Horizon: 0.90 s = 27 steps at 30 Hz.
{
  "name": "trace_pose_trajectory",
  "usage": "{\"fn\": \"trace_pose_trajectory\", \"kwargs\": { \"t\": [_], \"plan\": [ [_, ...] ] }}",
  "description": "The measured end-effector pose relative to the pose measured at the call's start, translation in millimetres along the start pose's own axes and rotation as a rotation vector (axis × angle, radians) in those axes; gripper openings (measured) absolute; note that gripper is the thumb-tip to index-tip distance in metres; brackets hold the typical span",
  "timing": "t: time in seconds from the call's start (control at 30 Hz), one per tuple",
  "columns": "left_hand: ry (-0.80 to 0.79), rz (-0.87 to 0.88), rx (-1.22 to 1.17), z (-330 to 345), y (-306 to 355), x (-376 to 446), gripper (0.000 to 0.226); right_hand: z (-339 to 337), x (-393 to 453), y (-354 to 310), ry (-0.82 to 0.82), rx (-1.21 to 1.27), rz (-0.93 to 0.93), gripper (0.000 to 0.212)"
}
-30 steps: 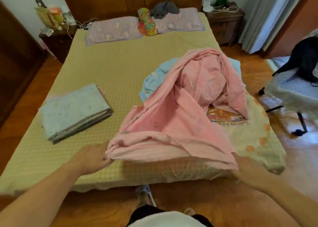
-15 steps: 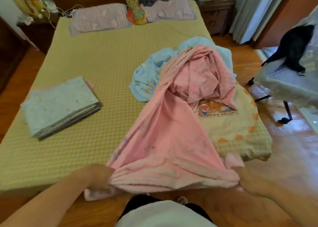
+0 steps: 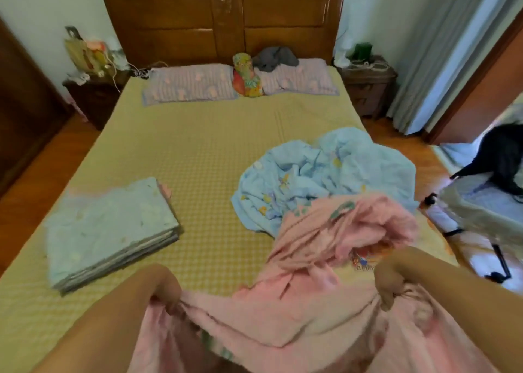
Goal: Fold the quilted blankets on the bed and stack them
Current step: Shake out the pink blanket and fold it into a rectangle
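Observation:
A pink quilted blanket (image 3: pixel 325 259) trails from the bed's right side down to me at the foot of the bed. My left hand (image 3: pixel 161 287) grips its near edge on the left, and my right hand (image 3: pixel 393 279) grips the same edge on the right, the cloth stretched between them. Behind the pink one lies a crumpled light-blue blanket (image 3: pixel 325 171). A folded stack of light-blue blankets (image 3: pixel 110 231) rests on the bed's left side. A yellow printed blanket (image 3: pixel 365 262) shows partly under the pink one.
The bed (image 3: pixel 203 152) has a yellow-green checked cover, two pillows (image 3: pixel 192 82) and a colourful cushion (image 3: pixel 246 75) at the headboard. Nightstands (image 3: pixel 368 84) stand on both sides. A chair with a dark animal (image 3: pixel 501 160) on it is at the right.
I have pulled the pink blanket toward me off the pile, uncovering the blue blanket behind it. My hands have risen with the edge, and the view has tilted up to the headboard.

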<state>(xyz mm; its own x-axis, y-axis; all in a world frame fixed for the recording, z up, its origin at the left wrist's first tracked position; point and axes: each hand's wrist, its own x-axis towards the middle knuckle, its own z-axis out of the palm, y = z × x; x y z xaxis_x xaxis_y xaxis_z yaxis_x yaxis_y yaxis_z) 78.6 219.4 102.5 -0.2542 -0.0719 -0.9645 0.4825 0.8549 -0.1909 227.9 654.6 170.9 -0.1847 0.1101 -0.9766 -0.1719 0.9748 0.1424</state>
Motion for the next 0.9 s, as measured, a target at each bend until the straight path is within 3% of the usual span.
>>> {"fn": "trace_pose_trajectory", "kwargs": {
  "t": [0.03,0.07,0.13,0.17,0.23,0.27,0.3,0.37,0.4,0.47,0.57,0.67,0.77,0.83,0.9],
  "plan": [
    [0.135,-0.031,-0.127,-38.1,-25.8,-7.0,0.026,-49.8,-7.3,20.9,0.094,0.086,0.066,0.04],
    [0.334,-0.076,-0.206,-90.4,-56.0,-33.1,0.03,-110.9,-33.5,46.6,0.315,0.273,0.171,0.026],
    [0.96,-0.156,-0.332,-218.8,-135.6,-145.4,0.039,-240.5,-140.2,114.4,1.006,0.632,0.429,0.018],
    [1.31,-0.195,-0.591,-269.1,-173.7,-226.3,0.035,-297.7,-215.9,146.6,1.416,0.794,0.509,0.024],
    [2.002,-0.252,-1.021,-329.6,-238.2,-414.7,0.044,-375.6,-389.5,187.1,2.179,1.09,0.486,0.035],
    [2.291,-0.302,-1.086,-339.5,-264.3,-500.3,0.046,-399.5,-467.9,196.0,2.412,1.192,0.408,0.043],
    [2.446,-0.354,-1.071,-344.1,-286.9,-557.5,0.039,-411.4,-527.5,200.6,2.57,1.157,0.392,0.051],
    [2.521,-0.545,-0.8,-340.2,-317.1,-633.3,0.022,-415.7,-607.6,189.1,2.712,0.922,0.43,0.062],
    [2.465,-0.638,-0.733,-333.2,-327.4,-649.8,0.021,-411.7,-625.6,181.0,2.721,0.823,0.467,0.057],
    [2.353,-0.791,-0.623,-314.5,-344.3,-659.8,0.026,-400.9,-633.8,166.2,2.701,0.711,0.661,0.036],
    [2.214,-0.844,-0.44,-283.8,-351.8,-645.8,0.042,-381.7,-603.6,158.4,2.592,0.669,0.756,0.033],
    [2.22,-0.947,-0.416,-247.3,-338.4,-626.2,0.029,-354.4,-565.5,141.4,2.433,0.583,0.686,0.03],
    [2.16,-0.898,-0.516,-202.4,-302.0,-577.5,0.021,-323.1,-516.2,130.9,2.436,0.524,0.615,0.029],
    [2.011,-0.834,-0.488,-157.6,-272.2,-522.7,0.02,-294.8,-458.3,124.0,2.441,0.4,0.544,0.023],
    [1.792,-0.773,-0.396,-106.5,-248.0,-447.1,0.024,-251.8,-385.7,105.1,2.283,0.131,0.335,0.019]
  ]
}}
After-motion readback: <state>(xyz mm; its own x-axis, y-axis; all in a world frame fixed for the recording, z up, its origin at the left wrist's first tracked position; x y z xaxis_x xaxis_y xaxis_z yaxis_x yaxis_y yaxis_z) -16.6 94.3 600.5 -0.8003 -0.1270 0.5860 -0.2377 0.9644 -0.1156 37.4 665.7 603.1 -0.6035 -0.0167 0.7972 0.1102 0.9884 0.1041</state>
